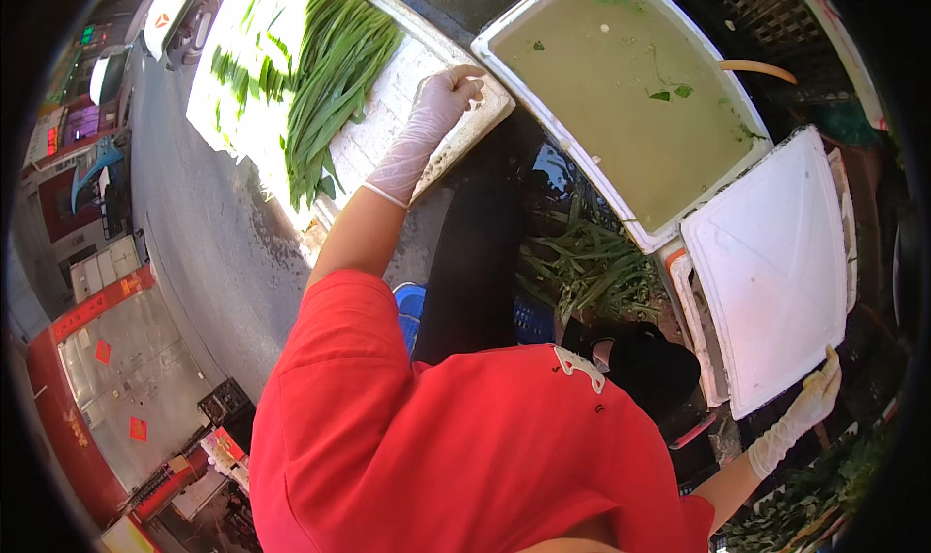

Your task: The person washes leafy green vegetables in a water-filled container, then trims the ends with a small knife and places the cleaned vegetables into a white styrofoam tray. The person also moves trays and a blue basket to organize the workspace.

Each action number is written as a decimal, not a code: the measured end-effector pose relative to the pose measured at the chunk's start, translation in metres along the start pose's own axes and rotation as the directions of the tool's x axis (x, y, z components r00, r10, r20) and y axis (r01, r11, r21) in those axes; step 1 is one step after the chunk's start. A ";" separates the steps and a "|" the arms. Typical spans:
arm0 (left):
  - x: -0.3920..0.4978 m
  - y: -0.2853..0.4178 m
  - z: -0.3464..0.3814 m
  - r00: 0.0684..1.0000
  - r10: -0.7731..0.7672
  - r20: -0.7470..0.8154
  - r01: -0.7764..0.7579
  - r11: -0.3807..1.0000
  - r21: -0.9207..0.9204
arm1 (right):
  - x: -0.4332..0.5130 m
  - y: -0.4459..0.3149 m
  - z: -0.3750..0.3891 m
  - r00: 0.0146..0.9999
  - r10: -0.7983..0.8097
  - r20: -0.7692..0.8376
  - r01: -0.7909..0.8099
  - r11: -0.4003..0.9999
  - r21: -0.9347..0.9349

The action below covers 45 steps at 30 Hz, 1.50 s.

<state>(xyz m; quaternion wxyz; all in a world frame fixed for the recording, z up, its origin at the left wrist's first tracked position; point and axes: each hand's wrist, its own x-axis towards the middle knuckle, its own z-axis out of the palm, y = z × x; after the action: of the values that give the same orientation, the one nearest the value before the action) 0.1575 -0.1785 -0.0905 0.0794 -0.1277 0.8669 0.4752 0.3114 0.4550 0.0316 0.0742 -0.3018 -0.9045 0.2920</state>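
My left hand (445,100), in a thin translucent glove, is at the near right corner of a white foam board (393,94); its fingers are bent, and whether they grip the rim is unclear. Long green leafy stalks (338,80) lie in a row on that board, partly in glaring sun. My right hand (818,389), also gloved, touches or nearly touches the lower right corner of a white foam lid (771,269) with extended fingers. Between them, further forward, stands a white foam box (574,145) of cloudy water with leaf scraps afloat.
Loose green stalks and trimmings (596,265) lie on the ground below the water box. An orange-tan hose (760,68) reaches over the box's far rim. Dark plastic crates (771,14) stand at the upper right, leafy greens (814,487) at the lower right. A road (196,211) runs at the left.
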 end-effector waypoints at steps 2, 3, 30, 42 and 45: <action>-0.033 -0.019 -0.002 0.987 -0.161 0.001 0.161 0.984 0.072 | 0.009 -0.047 0.047 0.972 -0.106 0.209 0.118 0.992 -0.043; -0.053 -0.033 -0.008 0.978 -0.210 -0.008 0.210 0.974 0.084 | 0.004 -0.069 0.069 0.919 -0.186 0.348 0.197 0.980 0.004; -0.249 -0.247 -0.090 0.325 -0.935 0.139 0.400 0.003 -0.917 | -0.087 -0.457 0.421 0.217 -0.393 0.894 0.758 0.645 0.100; -0.214 -0.237 -0.080 -0.052 -0.998 -0.032 0.633 -0.008 -0.775 | -0.068 -0.464 0.624 0.191 0.154 0.970 0.261 0.944 -0.201; -0.207 -0.217 -0.079 -0.108 -0.981 -0.159 0.698 0.039 -0.715 | -0.082 -0.472 0.627 0.248 0.154 0.956 0.271 0.937 -0.221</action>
<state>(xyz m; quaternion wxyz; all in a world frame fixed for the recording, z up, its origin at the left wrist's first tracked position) 0.4187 -0.3271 -0.1685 0.0423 -0.8330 0.3943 0.3857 -0.0545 -0.2018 -0.2074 -0.5379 -0.0325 -0.8045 0.2498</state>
